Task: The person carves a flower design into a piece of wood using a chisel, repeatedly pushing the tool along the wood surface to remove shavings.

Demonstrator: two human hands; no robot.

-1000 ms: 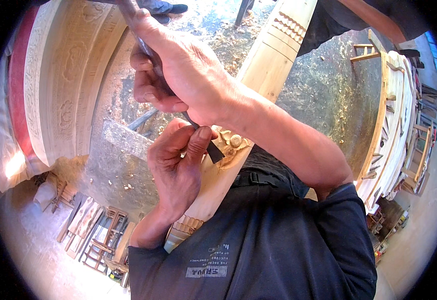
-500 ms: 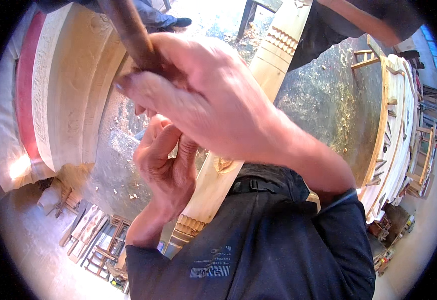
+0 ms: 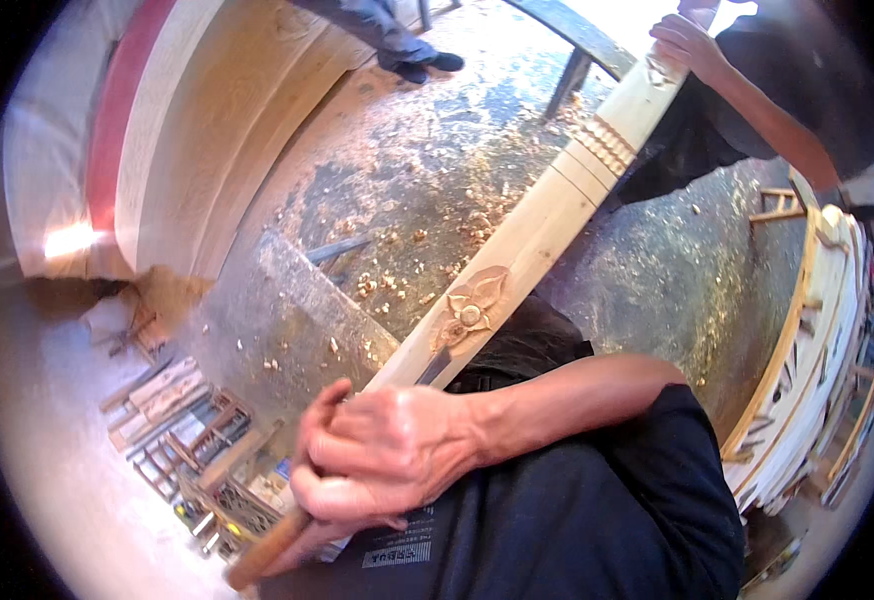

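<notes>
A long pale wooden board [image 3: 532, 240] runs diagonally from near my body to the far right. A flower relief [image 3: 470, 310] is carved in its face, and a band of notches crosses farther up. My right hand [image 3: 387, 455] is closed round a wood-carving chisel [image 3: 267, 550]. Its wooden handle sticks out at lower left. The dark blade lies over the board, its tip by the flower's near edge. My left hand [image 3: 302, 552] is mostly hidden under my right hand; only some skin shows below the handle, and its fingers cannot be made out.
A co-worker's hand [image 3: 687, 48] rests at the board's far end. Another person's legs [image 3: 397, 45] stand at the back. Wood shavings [image 3: 387, 285] litter the floor. Large carved panels [image 3: 227, 120] lean at left; stacked pale boards [image 3: 797, 370] with tools stand at right.
My hands have come down and nearer my body with the chisel, its handle now pointing lower left. The flower carving is uncovered. The co-worker's hand now shows at the board's far end.
</notes>
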